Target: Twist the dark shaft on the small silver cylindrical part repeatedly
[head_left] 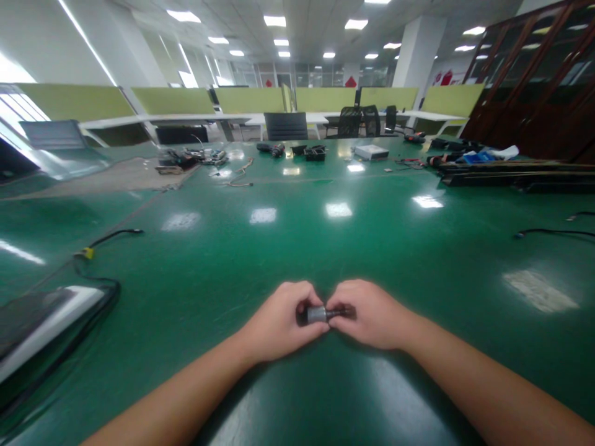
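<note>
In the head view, the left hand point(281, 322) and right hand point(376, 316) angle inward, fingertips nearly meeting, each grip clamped on a small metal part point(317, 314) between them, over the green worktop point(297, 248); beyond stand yellow-green partitions point(251, 99) and a dark cabinet point(525, 80).

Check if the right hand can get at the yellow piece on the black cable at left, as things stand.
Probably not: the right hand is on the thin end of the small metal part, and the left hand, on the thicker end, sits between it and the yellow piece.
</note>
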`<state>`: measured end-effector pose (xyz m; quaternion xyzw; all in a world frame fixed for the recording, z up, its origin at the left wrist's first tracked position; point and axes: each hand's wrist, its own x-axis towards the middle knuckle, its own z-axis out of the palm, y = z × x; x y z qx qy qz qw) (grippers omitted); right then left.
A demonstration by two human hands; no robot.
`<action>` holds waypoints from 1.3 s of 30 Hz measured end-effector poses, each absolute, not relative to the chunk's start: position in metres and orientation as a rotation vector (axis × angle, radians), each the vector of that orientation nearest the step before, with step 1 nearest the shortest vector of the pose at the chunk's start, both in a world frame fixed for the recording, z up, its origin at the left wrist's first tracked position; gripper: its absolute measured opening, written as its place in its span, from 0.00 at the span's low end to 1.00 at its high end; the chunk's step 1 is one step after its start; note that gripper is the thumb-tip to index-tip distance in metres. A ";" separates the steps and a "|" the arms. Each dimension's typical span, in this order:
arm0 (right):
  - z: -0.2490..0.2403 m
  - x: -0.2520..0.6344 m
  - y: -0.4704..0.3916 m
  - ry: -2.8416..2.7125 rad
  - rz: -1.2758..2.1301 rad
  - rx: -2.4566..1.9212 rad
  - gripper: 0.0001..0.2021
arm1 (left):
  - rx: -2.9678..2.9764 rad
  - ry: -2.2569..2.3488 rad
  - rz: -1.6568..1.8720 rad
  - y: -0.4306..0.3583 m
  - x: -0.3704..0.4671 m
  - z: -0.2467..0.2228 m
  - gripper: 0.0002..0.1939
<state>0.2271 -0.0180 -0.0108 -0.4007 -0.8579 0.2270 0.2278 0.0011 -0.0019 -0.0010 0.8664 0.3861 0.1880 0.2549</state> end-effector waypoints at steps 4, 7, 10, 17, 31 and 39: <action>-0.010 0.227 -0.018 -2.373 0.624 -1.092 0.02 | 2.371 1.023 0.519 -0.002 0.001 -0.002 0.10; -0.009 0.228 -0.018 -2.376 0.621 -1.089 0.02 | 2.371 1.025 0.521 -0.001 0.001 -0.002 0.10; -0.009 0.228 -0.018 -2.370 0.615 -1.093 0.02 | 2.364 1.030 0.522 0.000 0.001 -0.003 0.10; -0.008 0.229 -0.019 -2.371 0.612 -1.102 0.02 | 2.377 1.026 0.507 0.000 0.001 -0.002 0.10; -0.006 0.235 -0.019 -2.376 0.607 -1.119 0.02 | 2.397 1.028 0.476 0.000 0.001 -0.001 0.11; -0.005 0.246 -0.016 -2.371 0.598 -1.119 0.03 | 2.377 1.056 0.453 -0.001 0.001 -0.001 0.11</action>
